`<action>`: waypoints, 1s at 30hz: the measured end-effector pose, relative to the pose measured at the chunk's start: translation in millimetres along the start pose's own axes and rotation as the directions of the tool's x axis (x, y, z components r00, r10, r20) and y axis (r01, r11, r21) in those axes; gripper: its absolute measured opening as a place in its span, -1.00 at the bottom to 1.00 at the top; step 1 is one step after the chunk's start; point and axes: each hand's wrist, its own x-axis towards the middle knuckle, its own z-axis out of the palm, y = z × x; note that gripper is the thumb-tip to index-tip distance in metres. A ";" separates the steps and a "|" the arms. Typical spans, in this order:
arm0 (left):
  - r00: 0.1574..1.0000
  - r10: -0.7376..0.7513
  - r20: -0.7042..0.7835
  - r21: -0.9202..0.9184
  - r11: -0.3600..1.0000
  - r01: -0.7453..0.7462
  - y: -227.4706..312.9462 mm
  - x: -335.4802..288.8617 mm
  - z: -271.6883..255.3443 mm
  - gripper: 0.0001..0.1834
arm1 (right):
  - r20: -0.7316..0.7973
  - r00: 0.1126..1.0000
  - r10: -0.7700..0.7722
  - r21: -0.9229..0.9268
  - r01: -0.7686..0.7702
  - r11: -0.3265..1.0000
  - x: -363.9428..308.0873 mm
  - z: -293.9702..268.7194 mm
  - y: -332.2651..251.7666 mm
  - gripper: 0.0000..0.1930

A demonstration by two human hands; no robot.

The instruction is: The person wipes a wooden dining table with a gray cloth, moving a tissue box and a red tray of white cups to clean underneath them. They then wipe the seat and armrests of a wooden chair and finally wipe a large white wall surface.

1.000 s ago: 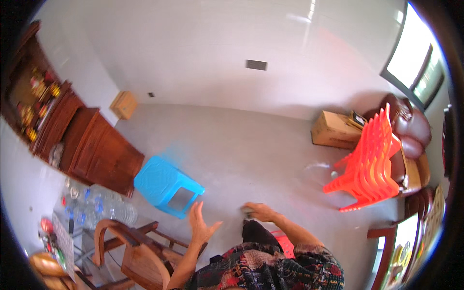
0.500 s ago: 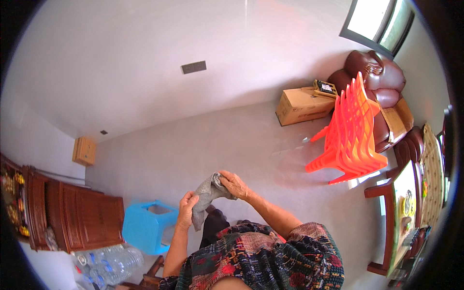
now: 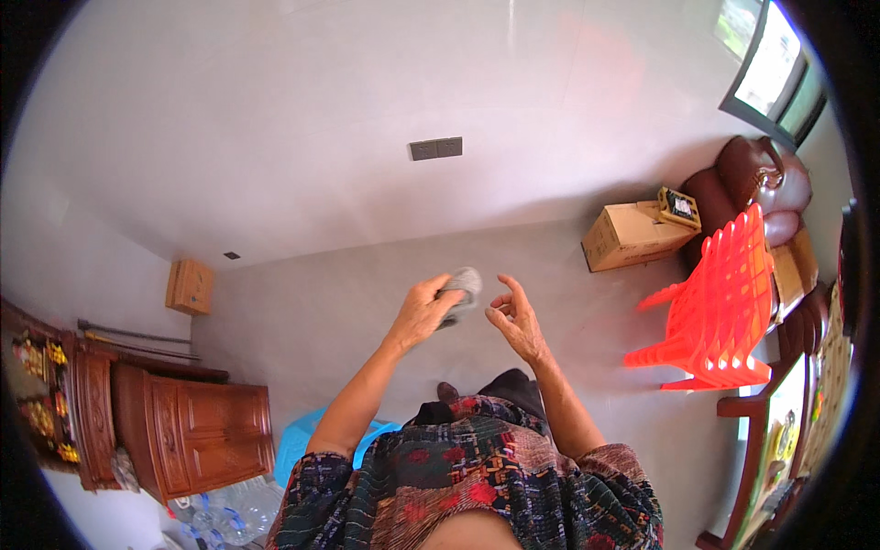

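Note:
My left hand [image 3: 423, 310] grips a grey cloth [image 3: 466, 286], bunched up and slightly blurred; whether it is a rag or a garment I cannot make out. Just to the right of it, my right hand [image 3: 519, 328] is raised with its fingers apart and curved. A small gap separates those fingers from the cloth, and nothing lies in them. Both forearms reach forward over the grey floor [image 3: 385, 270], in front of my patterned shirt [image 3: 458, 458].
A blue plastic stool [image 3: 298, 440] is partly behind my left arm, near a carved wooden cabinet [image 3: 215, 426] and clear plastic bottles [image 3: 229, 518]. Stacked red chairs [image 3: 724, 302], a cardboard box [image 3: 632, 234] and a brown sofa [image 3: 756, 179] stand right. A smaller box [image 3: 190, 286] sits far left.
My right hand has let go of the cloth. My left hand has moved forward and right, bunching it up. The view has shifted, so the furniture sits differently in the picture.

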 end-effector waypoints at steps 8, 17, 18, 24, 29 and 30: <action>0.960 0.184 -0.210 -0.265 0.935 -0.237 -4.9 131.0 -37.5 -0.81 | -0.090 0.995 0.031 0.133 -0.019 0.991 127.0 -8.9 21.2 -0.73; 0.994 0.104 -0.022 0.088 0.991 -0.101 35.0 248.5 -35.6 -0.68 | 0.462 0.714 0.526 0.396 -0.697 0.598 265.2 13.6 20.1 -0.23; 0.968 0.247 0.047 0.245 0.937 -0.251 34.7 258.3 -28.2 -0.67 | 0.568 0.615 0.547 0.454 -0.789 0.414 284.6 15.6 21.9 -0.32; 0.880 0.442 0.176 0.638 0.629 -0.444 78.0 296.9 2.7 -0.64 | 0.249 0.940 -0.233 0.566 0.054 0.823 400.1 -1.2 0.6 -0.64; 0.692 0.718 0.075 0.664 0.482 -0.572 117.8 335.0 -17.6 -0.48 | 0.045 0.979 -0.198 0.680 0.115 0.724 480.5 -68.6 -56.3 -0.63; 0.673 0.740 -0.005 0.698 0.485 -0.527 121.5 346.2 -27.0 -0.48 | -0.010 0.983 -0.185 0.709 0.137 0.691 492.0 -81.7 -68.3 -0.63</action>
